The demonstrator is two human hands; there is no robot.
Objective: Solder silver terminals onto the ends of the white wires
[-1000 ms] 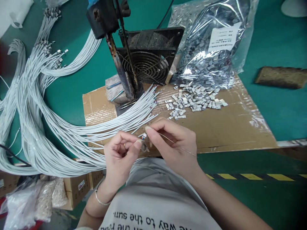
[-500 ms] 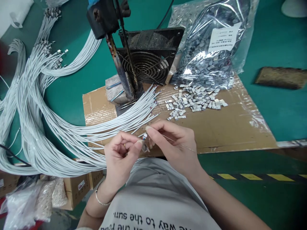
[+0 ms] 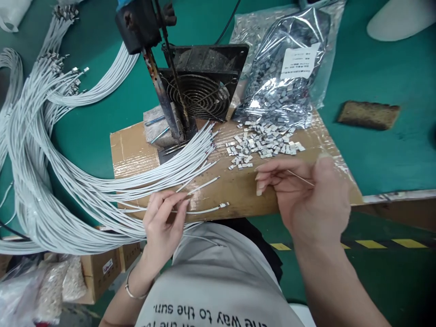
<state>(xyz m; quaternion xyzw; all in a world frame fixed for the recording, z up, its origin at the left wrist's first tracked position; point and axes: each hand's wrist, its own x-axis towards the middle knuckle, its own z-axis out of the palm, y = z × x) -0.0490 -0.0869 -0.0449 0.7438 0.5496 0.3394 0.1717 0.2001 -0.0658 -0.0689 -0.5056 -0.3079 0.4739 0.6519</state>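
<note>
My left hand (image 3: pixel 166 217) pinches a white cable (image 3: pixel 204 184) between thumb and fingertips, the cable's bare tip pointing right. Just below lies another white cable (image 3: pixel 204 211) that ends in a small metal connector (image 3: pixel 224 205). My right hand (image 3: pixel 306 195) is raised over the cardboard's right part, fingers stretched to the left and thumb up. A thin solder wire (image 3: pixel 299 177) runs across it, held in the hand. Left of its fingertips is a loose pile of small metal connectors (image 3: pixel 265 141). A thick bundle of white cables (image 3: pixel 150 179) fans out beyond my left hand.
A soldering iron (image 3: pixel 160 86) hangs in a stand before a black fan (image 3: pixel 204 91). Behind the pile lies a clear bag of connectors (image 3: pixel 286 68). A brown block (image 3: pixel 368 115) rests on the green table (image 3: pixel 391 159). Cardboard (image 3: pixel 238 195) covers the front edge.
My hands have parted. The connector-tipped cable now lies on the cardboard, and my left hand pinches another cable. My right hand moved right with the solder wire. The view shifted slightly.
</note>
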